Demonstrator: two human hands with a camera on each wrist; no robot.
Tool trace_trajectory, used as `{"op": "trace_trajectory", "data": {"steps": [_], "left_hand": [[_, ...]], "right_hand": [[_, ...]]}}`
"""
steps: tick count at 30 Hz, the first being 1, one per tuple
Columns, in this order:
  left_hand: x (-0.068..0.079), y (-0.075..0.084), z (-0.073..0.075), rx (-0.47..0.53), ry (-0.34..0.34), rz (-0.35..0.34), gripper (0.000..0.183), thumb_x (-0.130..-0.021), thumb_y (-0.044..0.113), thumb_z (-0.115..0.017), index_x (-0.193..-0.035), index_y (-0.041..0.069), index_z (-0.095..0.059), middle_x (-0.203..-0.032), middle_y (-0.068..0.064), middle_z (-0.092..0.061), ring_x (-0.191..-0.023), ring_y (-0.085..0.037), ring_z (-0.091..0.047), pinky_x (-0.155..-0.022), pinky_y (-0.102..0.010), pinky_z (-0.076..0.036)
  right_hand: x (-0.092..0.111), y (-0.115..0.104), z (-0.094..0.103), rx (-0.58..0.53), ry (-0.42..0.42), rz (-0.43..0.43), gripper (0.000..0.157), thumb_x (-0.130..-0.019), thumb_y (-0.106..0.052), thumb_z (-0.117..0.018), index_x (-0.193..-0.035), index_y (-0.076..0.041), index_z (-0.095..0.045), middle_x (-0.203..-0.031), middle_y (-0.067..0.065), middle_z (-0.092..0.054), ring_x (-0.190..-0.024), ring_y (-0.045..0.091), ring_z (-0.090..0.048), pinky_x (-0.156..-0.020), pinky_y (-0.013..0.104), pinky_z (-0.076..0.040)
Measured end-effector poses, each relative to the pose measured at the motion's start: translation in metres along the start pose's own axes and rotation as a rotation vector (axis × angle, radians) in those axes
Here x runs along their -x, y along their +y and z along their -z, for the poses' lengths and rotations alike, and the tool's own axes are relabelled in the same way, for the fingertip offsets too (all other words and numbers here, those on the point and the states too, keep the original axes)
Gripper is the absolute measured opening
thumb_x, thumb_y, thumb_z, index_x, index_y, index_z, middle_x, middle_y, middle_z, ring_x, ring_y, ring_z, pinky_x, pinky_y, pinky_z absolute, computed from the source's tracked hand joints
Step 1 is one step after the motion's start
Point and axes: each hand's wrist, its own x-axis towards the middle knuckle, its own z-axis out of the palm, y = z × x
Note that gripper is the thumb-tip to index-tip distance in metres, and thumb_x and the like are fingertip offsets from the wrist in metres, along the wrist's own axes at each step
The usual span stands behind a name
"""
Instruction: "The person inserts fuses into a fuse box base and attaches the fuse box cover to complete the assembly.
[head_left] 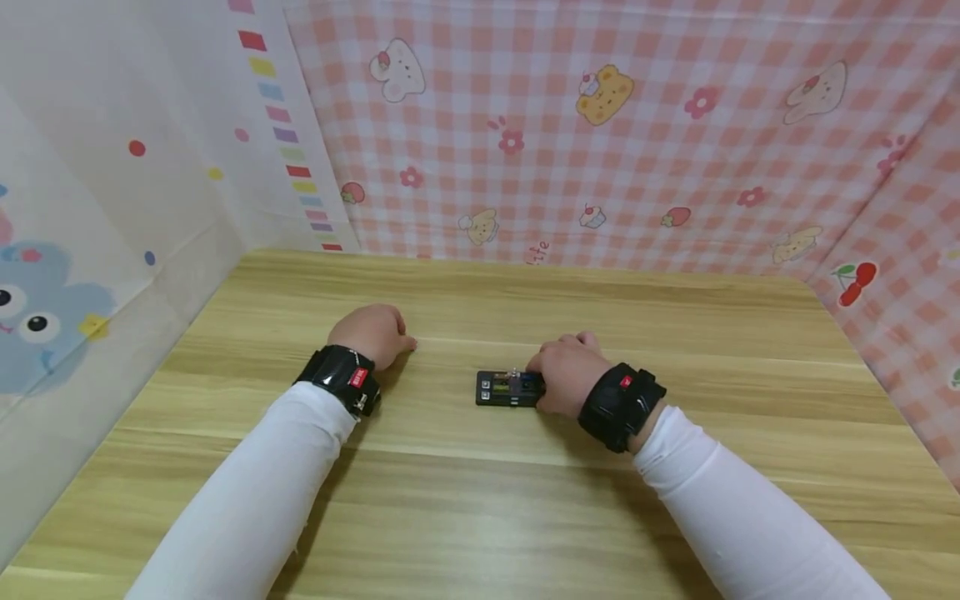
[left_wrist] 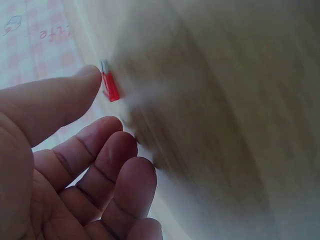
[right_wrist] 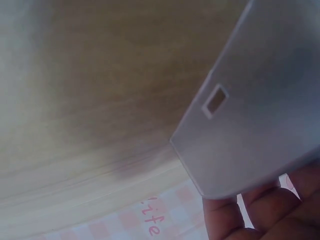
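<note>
My right hand [head_left: 572, 377] grips the right end of a small black rectangular board [head_left: 507, 398]. Two square white buttons sit at its left end, with small coloured parts beside them, too small to make out. In the right wrist view a flat grey face of the board [right_wrist: 260, 105] with a rectangular slot fills much of the picture, and fingers [right_wrist: 270, 202] touch its lower edge. My left hand [head_left: 371, 332] is at the table to the left, fingers loosely bent. By its thumb tip, in the left wrist view, is a small red piece [left_wrist: 111, 87] with a pale end; its kind is unclear.
Both hands are over a wood-grain table [head_left: 465, 500]. A pink checked cloth [head_left: 547, 167] with cartoon prints hangs behind it, and a white printed cloth [head_left: 172, 167] stands along the left side. Black bands [head_left: 347, 382] circle both wrists.
</note>
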Motion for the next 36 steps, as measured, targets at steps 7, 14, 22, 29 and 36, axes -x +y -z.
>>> {"op": "trace_trajectory", "data": {"steps": [7,14,22,29,36], "left_hand": [[-0.004,0.005,-0.002,0.005,-0.001,0.002,0.018,-0.087,0.029,-0.065,-0.086,0.012,-0.065,-0.081,-0.001,-0.064,-0.073,-0.019,-0.055,-0.065,-0.037,-0.045],[-0.007,0.005,-0.003,0.016,-0.010,-0.009,0.009,-0.086,0.022,-0.064,-0.082,0.013,-0.063,-0.081,-0.001,-0.062,-0.073,-0.019,-0.054,-0.067,-0.037,-0.045],[-0.006,0.007,-0.005,0.068,0.001,-0.009,0.004,-0.085,0.016,-0.061,-0.082,0.013,-0.061,-0.081,-0.003,-0.061,-0.073,-0.021,-0.053,-0.065,-0.035,-0.043],[0.000,0.017,-0.007,0.114,0.067,-0.061,0.009,-0.085,0.022,-0.065,-0.079,0.016,-0.061,-0.075,-0.001,-0.059,-0.067,-0.019,-0.051,-0.061,-0.034,-0.042],[0.011,0.039,-0.011,0.213,0.123,-0.145,0.008,-0.088,0.025,-0.066,-0.082,0.020,-0.062,-0.080,0.002,-0.060,-0.072,-0.017,-0.052,-0.068,-0.035,-0.043]], "right_hand": [[-0.001,0.001,-0.001,-0.037,-0.002,-0.025,0.042,-0.066,-0.029,-0.083,-0.105,-0.022,-0.071,-0.094,-0.006,-0.064,-0.088,0.020,-0.047,-0.089,0.048,-0.025],[-0.001,0.003,0.001,-0.042,-0.017,-0.019,0.042,-0.067,-0.031,-0.082,-0.106,-0.023,-0.071,-0.095,-0.006,-0.065,-0.088,0.020,-0.047,-0.089,0.048,-0.025],[0.000,0.005,0.000,-0.052,-0.003,-0.011,0.042,-0.066,-0.030,-0.082,-0.107,-0.023,-0.071,-0.098,-0.005,-0.064,-0.089,0.020,-0.047,-0.088,0.048,-0.024],[0.002,0.006,0.000,-0.042,0.006,-0.002,0.043,-0.067,-0.032,-0.082,-0.108,-0.024,-0.070,-0.100,-0.004,-0.065,-0.089,0.021,-0.047,-0.089,0.049,-0.024],[0.002,0.007,-0.004,-0.041,0.018,0.002,0.042,-0.067,-0.031,-0.081,-0.106,-0.024,-0.071,-0.099,-0.004,-0.063,-0.088,0.020,-0.046,-0.090,0.050,-0.023]]}}
